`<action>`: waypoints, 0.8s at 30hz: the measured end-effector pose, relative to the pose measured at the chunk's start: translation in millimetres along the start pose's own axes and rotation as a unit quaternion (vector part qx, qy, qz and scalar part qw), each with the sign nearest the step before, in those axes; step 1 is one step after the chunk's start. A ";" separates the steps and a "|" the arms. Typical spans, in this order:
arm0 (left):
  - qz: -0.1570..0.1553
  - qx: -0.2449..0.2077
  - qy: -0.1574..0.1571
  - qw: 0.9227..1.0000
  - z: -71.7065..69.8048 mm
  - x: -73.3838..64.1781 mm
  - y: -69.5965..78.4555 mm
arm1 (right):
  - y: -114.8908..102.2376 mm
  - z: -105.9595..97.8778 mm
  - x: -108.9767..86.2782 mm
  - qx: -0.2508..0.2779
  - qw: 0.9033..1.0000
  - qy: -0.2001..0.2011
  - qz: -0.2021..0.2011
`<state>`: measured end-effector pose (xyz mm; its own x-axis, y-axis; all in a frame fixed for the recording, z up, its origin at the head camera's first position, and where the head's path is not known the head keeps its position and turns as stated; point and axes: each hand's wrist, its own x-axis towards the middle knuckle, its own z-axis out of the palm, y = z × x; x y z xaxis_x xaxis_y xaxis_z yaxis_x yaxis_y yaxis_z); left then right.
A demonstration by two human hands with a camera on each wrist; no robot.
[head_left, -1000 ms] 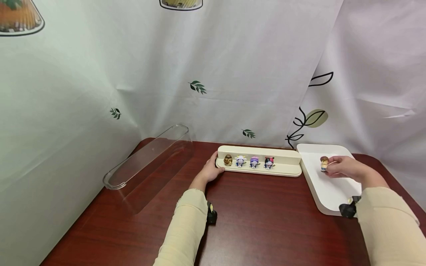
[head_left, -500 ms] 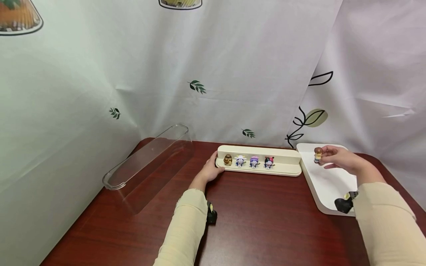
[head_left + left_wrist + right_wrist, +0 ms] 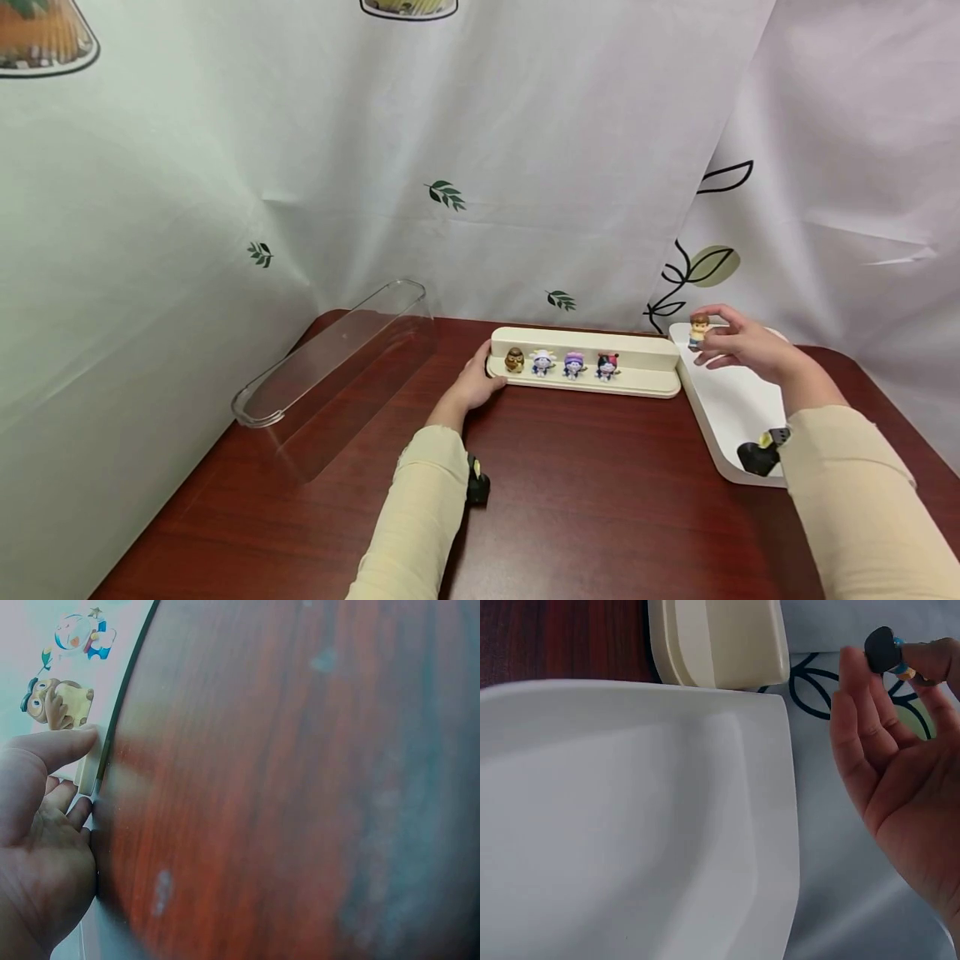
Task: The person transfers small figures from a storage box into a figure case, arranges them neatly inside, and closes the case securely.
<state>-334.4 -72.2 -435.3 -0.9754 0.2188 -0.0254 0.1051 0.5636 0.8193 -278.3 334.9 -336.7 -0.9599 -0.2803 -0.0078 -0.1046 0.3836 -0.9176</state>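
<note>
My left hand (image 3: 474, 385) grips the left end of a long cream display stand (image 3: 647, 380), thumb on its front edge in the left wrist view. On the stand, a brown owl figurine (image 3: 513, 360) stands nearest that hand. To its right in a row are a white-hatted figurine (image 3: 542, 363), a purple-hatted one (image 3: 573, 365) and a red-and-black-hatted one (image 3: 607, 367). My right hand (image 3: 753, 348) pinches a brown-haired boy figurine (image 3: 698, 332) between thumb and fingers, held up over the white tray's far left corner. Its dark round base (image 3: 883, 651) faces the right wrist camera.
The white tray (image 3: 731, 421) sits at the right, its far left corner against the stand's right end. A clear plastic cover (image 3: 337, 375) lies at the left on the dark red table (image 3: 570, 500). Printed cloth (image 3: 525, 167) hangs behind the table.
My right hand has raised the boy figurine and carried it left and away, from over the tray's middle to its far left corner. The left hand and the stand have stayed put.
</note>
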 end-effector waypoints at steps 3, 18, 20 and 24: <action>-0.005 0.002 -0.001 1.000 0.2 -0.1 0.3 | 1.2 3.3 2.0 0.018 1.000 -0.005 -0.006; -0.002 0.003 -0.002 1.000 -0.3 0.0 0.4 | 6.2 12.9 9.5 0.059 0.998 -0.014 -0.030; 0.001 0.002 -0.002 1.000 -0.2 0.5 0.0 | 5.9 14.2 9.7 0.057 0.998 -0.014 -0.029; 0.005 0.004 -0.002 1.000 -0.1 1.9 -1.2 | 4.7 16.4 10.2 0.053 0.998 -0.015 -0.035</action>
<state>-336.4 -72.5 -436.3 -0.9738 0.2266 -0.0193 0.1161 0.5685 0.8145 -284.3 319.4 -347.6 -0.9425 -0.3308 0.0470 -0.1411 0.2666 -0.9534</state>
